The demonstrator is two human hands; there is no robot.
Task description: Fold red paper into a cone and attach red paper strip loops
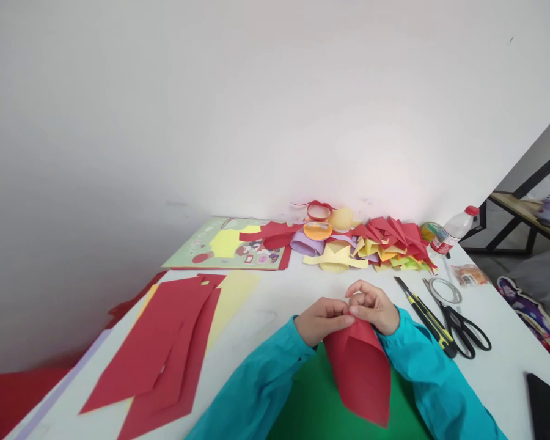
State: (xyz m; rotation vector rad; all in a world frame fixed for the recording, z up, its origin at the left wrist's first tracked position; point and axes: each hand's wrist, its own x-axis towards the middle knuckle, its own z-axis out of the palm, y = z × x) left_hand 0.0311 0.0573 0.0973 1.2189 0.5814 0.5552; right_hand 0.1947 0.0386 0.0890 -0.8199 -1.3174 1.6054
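A curled sheet of red paper hangs between my hands above a green mat. My left hand pinches its upper edge from the left. My right hand is closed at the same top edge, thumb and fingertips meeting close to the left fingers. The sheet bends into a loose cone or tube, its lower corner pointing toward me. What the fingertips cover at the top edge is hidden.
Red paper sheets lie at left. Folded paper shapes and a green book stand along the wall. At right are a utility knife, scissors, a tape roll and a bottle.
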